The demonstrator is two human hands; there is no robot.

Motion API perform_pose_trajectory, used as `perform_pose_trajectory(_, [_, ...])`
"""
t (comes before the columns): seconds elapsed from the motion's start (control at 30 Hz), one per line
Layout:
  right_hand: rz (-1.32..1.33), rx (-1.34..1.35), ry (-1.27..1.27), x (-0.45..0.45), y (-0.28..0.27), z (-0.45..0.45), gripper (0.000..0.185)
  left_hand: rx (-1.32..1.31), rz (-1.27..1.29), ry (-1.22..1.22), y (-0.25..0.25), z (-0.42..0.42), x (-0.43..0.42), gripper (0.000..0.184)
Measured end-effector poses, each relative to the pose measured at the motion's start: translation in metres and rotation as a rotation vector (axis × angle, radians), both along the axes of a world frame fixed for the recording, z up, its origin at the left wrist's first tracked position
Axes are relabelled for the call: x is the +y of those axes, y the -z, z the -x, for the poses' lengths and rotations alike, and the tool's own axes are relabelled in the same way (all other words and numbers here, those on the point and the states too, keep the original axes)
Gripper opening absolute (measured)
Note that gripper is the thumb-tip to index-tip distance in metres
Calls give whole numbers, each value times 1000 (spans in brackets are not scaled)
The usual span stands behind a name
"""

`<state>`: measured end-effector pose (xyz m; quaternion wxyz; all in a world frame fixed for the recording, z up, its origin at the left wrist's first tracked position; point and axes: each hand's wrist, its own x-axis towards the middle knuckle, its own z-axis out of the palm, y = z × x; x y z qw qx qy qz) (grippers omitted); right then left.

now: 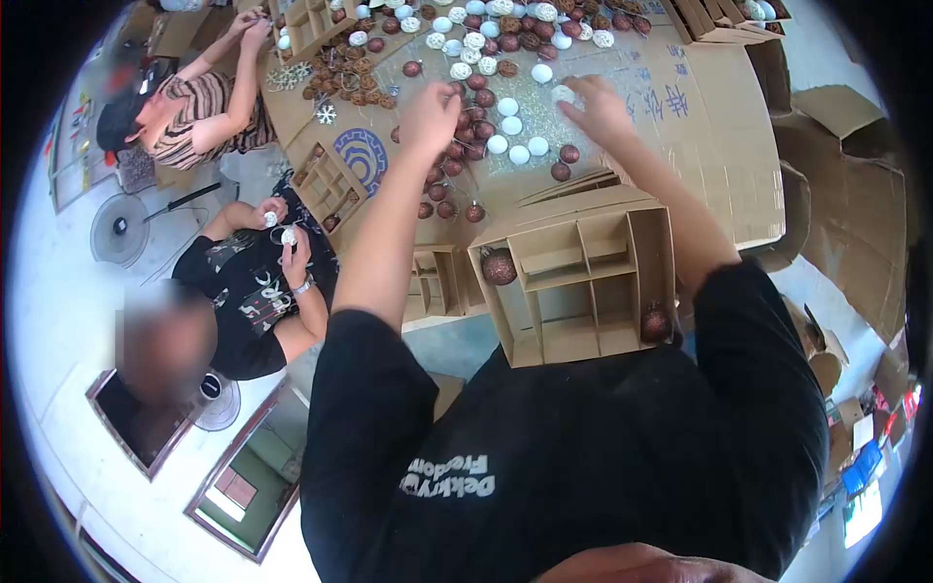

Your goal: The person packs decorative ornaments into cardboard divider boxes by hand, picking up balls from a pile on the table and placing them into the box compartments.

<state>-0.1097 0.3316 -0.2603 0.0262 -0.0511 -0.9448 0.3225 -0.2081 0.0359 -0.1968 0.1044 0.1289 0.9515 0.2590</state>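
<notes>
My left hand (428, 119) is over the left part of the cardboard tabletop, its fingers pressed together beside a cluster of glittery brown balls (476, 127); what they hold, if anything, is hidden. At the right, my right hand (600, 113) has its thumb and fingers round a white ball (563, 94). Between the hands lie several loose white balls (511, 125). Close to my chest stands a divided cardboard box (589, 279) with one brown ball (499, 266) in its upper left compartment and another (656, 324) at lower right.
White, brown and woven balls (505, 39) cover the table's far side. White snowflakes (326, 115) and a small divided box (330, 185) lie at left. Two people work there, one holding white balls (289, 235). Another box (724, 21) sits at top right. Large cartons (846, 204) stand beyond the right edge.
</notes>
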Motion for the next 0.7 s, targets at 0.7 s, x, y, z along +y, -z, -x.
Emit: perform_pose_trajectory(0.7, [-124, -9, -205, -4, -270, -224, 30, -312, -921, -36, -126, -56, -66, 40])
